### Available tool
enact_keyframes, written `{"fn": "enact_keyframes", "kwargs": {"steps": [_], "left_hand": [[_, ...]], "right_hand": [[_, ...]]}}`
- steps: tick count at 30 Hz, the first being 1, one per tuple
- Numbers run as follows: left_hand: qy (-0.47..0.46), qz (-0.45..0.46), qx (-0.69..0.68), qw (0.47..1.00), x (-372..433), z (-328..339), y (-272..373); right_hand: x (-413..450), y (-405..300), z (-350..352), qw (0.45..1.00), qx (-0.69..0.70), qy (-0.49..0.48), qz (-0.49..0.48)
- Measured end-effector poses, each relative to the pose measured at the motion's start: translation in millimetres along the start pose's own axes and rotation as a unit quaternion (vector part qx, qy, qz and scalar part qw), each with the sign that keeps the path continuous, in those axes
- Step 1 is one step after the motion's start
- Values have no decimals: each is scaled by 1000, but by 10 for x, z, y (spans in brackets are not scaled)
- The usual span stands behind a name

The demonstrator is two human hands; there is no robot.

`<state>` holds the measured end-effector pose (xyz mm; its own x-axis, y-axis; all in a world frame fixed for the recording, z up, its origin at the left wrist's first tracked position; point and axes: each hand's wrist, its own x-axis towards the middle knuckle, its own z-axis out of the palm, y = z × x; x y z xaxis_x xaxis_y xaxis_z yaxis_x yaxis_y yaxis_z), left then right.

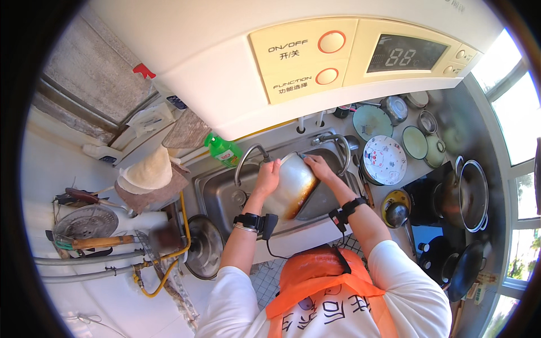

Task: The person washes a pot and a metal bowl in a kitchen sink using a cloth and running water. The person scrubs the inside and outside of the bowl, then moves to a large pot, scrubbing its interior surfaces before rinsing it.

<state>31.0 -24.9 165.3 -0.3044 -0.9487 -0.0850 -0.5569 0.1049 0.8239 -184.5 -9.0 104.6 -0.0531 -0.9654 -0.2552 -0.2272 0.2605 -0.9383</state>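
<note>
Over the double-basin stainless steel sink [211,211], a metal pot [287,186] is held tilted, its outside facing me. Brown scorch marks run down its right and lower side. My left hand [269,178] grips the pot's left edge, thumb raised. My right hand [320,168] is at the upper right edge, fingers curled on it; a small bluish-grey thing shows at its fingertips, too small to name. One curved faucet [249,158] arches at the left basin, close to my left hand. Another faucet [344,148] stands beyond my right hand.
A water heater [203,63] overhangs the sink. Behind the sink stands a green pump bottle [224,151]. Plates [384,158] and bowls crowd the right counter, beside a stove with a deep pot [473,194] and a dark wok [465,270]. A glass lid [205,247] leans at left.
</note>
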Motion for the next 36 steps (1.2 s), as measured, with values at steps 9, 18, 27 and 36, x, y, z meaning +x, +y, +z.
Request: {"fn": "enact_keyframes", "kwargs": {"steps": [9, 18, 27, 36], "left_hand": [[80, -232, -324, 914, -150, -186, -761], [252, -317, -603, 687, -414, 297, -959], [223, -265, -607, 715, -472, 338, -751], [50, -196, -420, 885, -339, 403, -452]], "right_hand": [[-144, 569, 79, 885, 399, -71, 230], [-441, 555, 408, 800, 517, 213, 218], [-547, 843, 619, 851, 413, 272, 178], [-16, 2613, 459, 943, -230, 221, 98]]}}
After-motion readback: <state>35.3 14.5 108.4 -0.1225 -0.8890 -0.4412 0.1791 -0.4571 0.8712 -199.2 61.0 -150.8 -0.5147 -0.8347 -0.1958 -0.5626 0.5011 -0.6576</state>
